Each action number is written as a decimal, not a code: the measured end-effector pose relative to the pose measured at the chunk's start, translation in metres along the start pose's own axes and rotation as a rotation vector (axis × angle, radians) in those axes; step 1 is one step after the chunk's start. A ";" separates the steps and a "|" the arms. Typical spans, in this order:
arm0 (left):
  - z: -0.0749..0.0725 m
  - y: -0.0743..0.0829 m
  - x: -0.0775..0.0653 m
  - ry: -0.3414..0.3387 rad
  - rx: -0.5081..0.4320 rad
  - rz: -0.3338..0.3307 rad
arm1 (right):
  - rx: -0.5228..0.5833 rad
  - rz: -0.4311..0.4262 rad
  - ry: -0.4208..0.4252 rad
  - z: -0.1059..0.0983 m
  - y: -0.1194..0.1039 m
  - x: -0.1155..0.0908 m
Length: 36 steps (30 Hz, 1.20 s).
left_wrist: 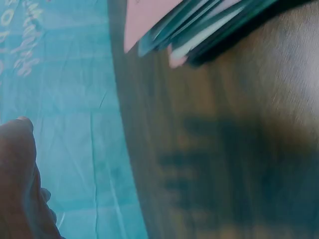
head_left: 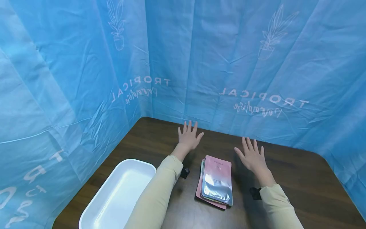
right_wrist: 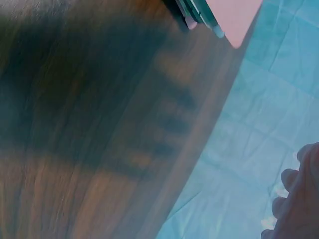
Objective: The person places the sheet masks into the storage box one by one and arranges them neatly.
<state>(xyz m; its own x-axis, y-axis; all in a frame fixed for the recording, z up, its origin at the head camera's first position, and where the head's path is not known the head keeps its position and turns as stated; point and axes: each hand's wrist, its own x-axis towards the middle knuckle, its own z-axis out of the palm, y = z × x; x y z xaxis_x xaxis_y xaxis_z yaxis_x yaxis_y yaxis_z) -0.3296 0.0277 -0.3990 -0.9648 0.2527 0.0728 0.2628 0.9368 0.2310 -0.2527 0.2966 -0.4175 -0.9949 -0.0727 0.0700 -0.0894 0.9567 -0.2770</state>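
A small stack of flat foil sachets (head_left: 218, 178), the top one shading from pink to silver, lies on the brown wooden table (head_left: 194, 219). My left hand (head_left: 188, 138) is spread above the table, beyond the stack and to its left. To the right of the sachets hovers my right hand (head_left: 253, 157), its fingers also straight and apart. Neither hand holds anything. Stack edges (left_wrist: 199, 35) show pink and green layers in the left wrist view, and the pink corner (right_wrist: 237, 25) appears in the right wrist view.
A white rectangular tray (head_left: 94, 203) stands at the table's left, partly covered by the left sleeve (head_left: 155, 194). Blue printed curtains (head_left: 206, 63) hang behind the table and along its sides. A dark wrist camera (head_left: 185, 172) sits under the left wrist, another (head_left: 255, 193) by the right.
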 end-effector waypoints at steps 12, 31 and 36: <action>-0.066 -0.077 0.004 0.057 -0.092 -0.092 | 0.020 0.048 0.004 -0.009 0.022 -0.014; -0.100 -0.205 -0.086 0.021 -0.143 -0.203 | 0.133 0.171 -0.051 -0.004 0.075 -0.068; -0.098 -0.219 -0.118 -0.112 -0.144 -0.183 | 0.111 0.214 -0.093 0.001 0.072 -0.073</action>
<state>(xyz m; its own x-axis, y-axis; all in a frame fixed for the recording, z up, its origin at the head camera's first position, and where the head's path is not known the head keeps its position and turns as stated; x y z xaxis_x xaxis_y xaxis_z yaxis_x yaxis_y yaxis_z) -0.2722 -0.2306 -0.3628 -0.9893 0.1151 -0.0894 0.0748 0.9272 0.3669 -0.1864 0.3707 -0.4436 -0.9913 0.0971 -0.0888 0.1238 0.9169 -0.3795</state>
